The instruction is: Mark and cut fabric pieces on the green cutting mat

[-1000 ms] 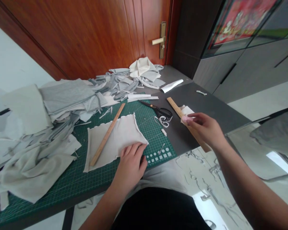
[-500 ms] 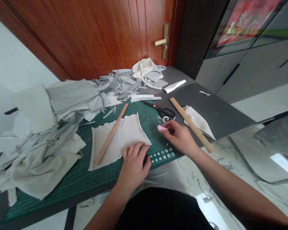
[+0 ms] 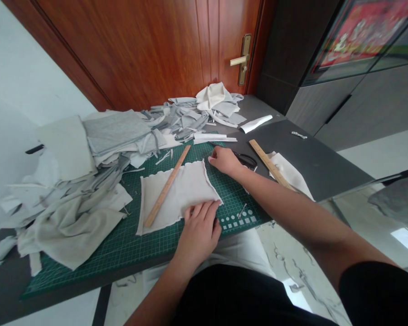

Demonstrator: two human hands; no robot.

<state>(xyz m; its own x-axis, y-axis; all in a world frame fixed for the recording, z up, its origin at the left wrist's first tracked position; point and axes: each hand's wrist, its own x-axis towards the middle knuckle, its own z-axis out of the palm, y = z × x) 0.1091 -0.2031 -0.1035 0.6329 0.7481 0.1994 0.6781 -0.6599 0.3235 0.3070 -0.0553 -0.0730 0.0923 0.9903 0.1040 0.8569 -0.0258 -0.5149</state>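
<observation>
A pale beige piece of cloth [image 3: 190, 185] with raised, wavy edges lies flat on the green cutting mat [image 3: 122, 246]. Across its left part rests a wooden ruler [image 3: 168, 185] at a slant. My left hand [image 3: 200, 226] lies on the lower right corner of the cloth with fingers stretched out. Just off the upper right corner, my right hand [image 3: 224, 160] is closed in a pinch; what it holds is hidden from view. Black scissors [image 3: 246, 160] lie behind my right hand and wrist, which cover most of them.
Grey and beige fabric scraps [image 3: 71, 226] pile up at the left, with folded cloth [image 3: 117, 131] behind. More scraps [image 3: 217, 102] lie along the door. A second wooden ruler [image 3: 268, 160] rests on another cloth piece [image 3: 292, 174] at the right. Loose threads lie about.
My right hand has moved forward and left to the upper right corner of the cloth. The pink piece in its fingers is now out of sight. My left hand stays on the cloth.
</observation>
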